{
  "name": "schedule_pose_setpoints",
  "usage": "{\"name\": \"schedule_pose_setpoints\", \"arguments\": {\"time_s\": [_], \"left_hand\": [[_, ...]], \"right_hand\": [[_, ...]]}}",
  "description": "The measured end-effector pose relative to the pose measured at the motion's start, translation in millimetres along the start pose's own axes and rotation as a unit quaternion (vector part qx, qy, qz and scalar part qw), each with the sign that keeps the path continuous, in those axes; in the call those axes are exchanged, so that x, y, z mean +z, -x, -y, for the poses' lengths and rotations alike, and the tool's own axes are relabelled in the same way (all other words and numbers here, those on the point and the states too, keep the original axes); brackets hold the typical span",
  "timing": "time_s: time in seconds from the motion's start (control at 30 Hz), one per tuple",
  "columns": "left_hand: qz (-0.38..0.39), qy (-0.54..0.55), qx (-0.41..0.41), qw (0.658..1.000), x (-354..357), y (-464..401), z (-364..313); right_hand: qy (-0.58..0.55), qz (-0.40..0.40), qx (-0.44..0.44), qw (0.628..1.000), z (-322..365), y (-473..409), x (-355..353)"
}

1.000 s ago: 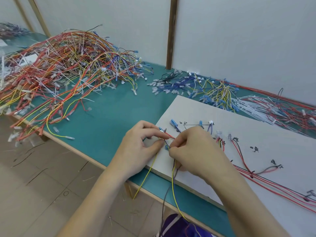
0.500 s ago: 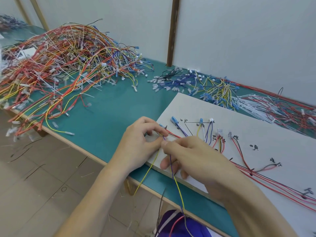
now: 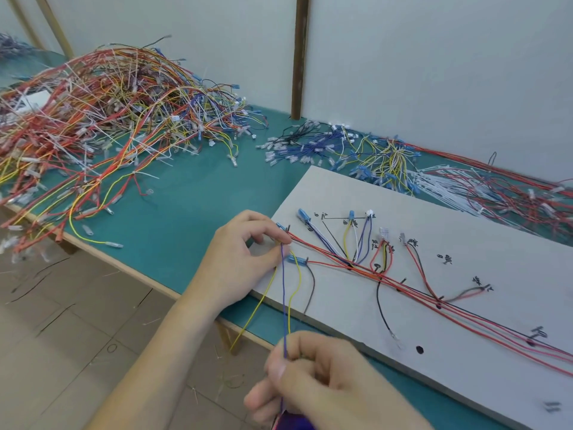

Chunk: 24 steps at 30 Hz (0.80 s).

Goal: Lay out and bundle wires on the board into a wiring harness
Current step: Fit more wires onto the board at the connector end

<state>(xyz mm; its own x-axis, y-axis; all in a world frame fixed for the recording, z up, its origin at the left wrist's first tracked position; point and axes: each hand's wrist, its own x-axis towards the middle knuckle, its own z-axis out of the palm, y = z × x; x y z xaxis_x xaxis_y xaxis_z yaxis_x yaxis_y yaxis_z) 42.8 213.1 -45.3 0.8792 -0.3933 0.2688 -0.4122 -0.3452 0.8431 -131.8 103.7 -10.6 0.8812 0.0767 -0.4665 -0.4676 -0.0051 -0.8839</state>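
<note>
1. The left hand, mid-frame, pinches the top of a thin blue wire at the left corner of the pale grey harness board.
2. The right hand, bottom centre, fingers curled, grips that wire's lower stretch taut.
3. Red wires run rightward across the board.

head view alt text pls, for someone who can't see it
A person's left hand pinches wire ends at the corner of a white board while the right hand grips a blue wire stretched taut between the two hands. Red wires run along the board, and a wire pile covers the green table.
</note>
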Motion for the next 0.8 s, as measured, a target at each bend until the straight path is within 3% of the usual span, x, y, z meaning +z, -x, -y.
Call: {"name": "schedule_pose_setpoints", "arguments": {"time_s": [0.07,0.2,0.3,0.37,0.63,0.8], "left_hand": [[0.001,-0.006,0.005,1.000,0,0,0],[0.009,-0.004,0.006,1.000,-1,-1,1],[0.010,0.000,0.005,1.000,-1,-1,2],[0.012,0.002,0.006,1.000,-1,-1,2],[-0.004,0.003,0.023,1.000,0,-1,7],[-0.020,0.018,0.013,1.000,0,-3,11]], "right_hand": [[0.002,-0.043,-0.046,0.998,-10,5,5],[-0.206,-0.082,-0.152,0.963,-12,13,20],[-0.336,-0.085,-0.138,0.928,-7,16,25],[-0.360,-0.096,-0.114,0.921,-1,22,18],[-0.208,-0.071,-0.065,0.973,24,71,-55],[0.064,-0.152,-0.028,0.986,25,81,-89]]}}
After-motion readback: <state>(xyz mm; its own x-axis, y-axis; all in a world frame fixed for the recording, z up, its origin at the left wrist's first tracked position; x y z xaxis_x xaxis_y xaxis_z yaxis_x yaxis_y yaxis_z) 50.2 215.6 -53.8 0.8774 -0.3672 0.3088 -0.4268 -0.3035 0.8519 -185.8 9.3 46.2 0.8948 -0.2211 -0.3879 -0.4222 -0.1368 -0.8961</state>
